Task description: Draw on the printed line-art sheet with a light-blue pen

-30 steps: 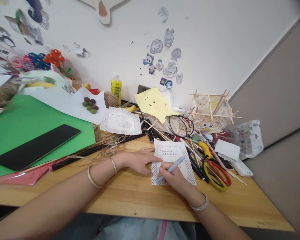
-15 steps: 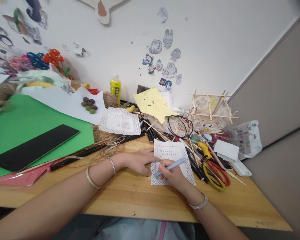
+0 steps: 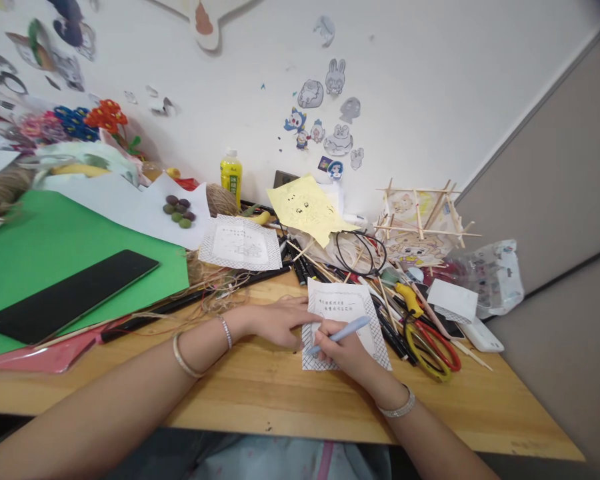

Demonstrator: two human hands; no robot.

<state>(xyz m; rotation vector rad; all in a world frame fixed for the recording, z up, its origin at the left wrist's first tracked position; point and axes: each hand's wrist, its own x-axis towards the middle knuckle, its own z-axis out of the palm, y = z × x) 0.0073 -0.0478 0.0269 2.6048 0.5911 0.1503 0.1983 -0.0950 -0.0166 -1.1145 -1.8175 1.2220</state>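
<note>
My right hand (image 3: 344, 348) grips a light blue pen (image 3: 351, 327), its tip low over the left part of a small white sheet of paper (image 3: 370, 340). The sheet has a hatched border and handwritten lines near its top. Flat on the wood beside the paper's left edge lies my left hand (image 3: 277, 325), fingers stretched, with the index finger reaching onto the sheet. The right hand hides the paper's lower middle. A second bordered sheet (image 3: 240, 240) with writing and a drawing rests farther back to the left.
Pens and sticks crowd behind the paper, with yellow and red scissors (image 3: 433, 350) to its right. A stick-and-paper lantern-like frame (image 3: 420, 223) stands at the back right. Green card (image 3: 80, 233) with a black flat object (image 3: 70, 293) lies left; a yellow bottle (image 3: 231, 175) stands by the wall.
The pen's upper end has tilted slightly to the left, and my right fingers have shifted a little. My left hand and the paper stay in place.
</note>
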